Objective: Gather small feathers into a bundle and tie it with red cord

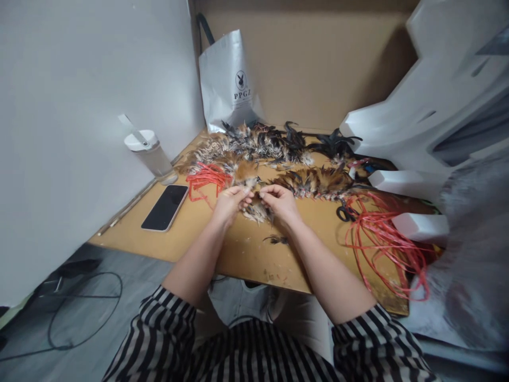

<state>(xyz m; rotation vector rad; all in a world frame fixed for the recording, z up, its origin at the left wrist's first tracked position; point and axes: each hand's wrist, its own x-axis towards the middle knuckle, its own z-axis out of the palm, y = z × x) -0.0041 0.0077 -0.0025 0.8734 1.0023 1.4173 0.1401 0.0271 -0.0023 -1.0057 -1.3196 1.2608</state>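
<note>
My left hand (234, 202) and my right hand (279, 203) come close together over the middle of the table, both with fingers pinched. Small brown feathers (256, 209) show between and just below the fingertips; the left fingers grip some of them. A small dark feather tip seems to sit in the right pinch, though it is partly hidden. Beyond the hands spreads a long heap of brown and black feathers (262, 140). To the right lies a row of brown feathers (318, 180) with red ties along its lower edge. Red plastic strips (207, 179) lie left of my left hand.
A phone (165, 208) and a lidded cup (153, 154) stand on the left of the table (246, 254). Black-handled scissors (345, 213) and a tangle of red strips (382, 244) lie right, beside white foam pieces (421, 227). A silver bag (226, 85) leans at the back.
</note>
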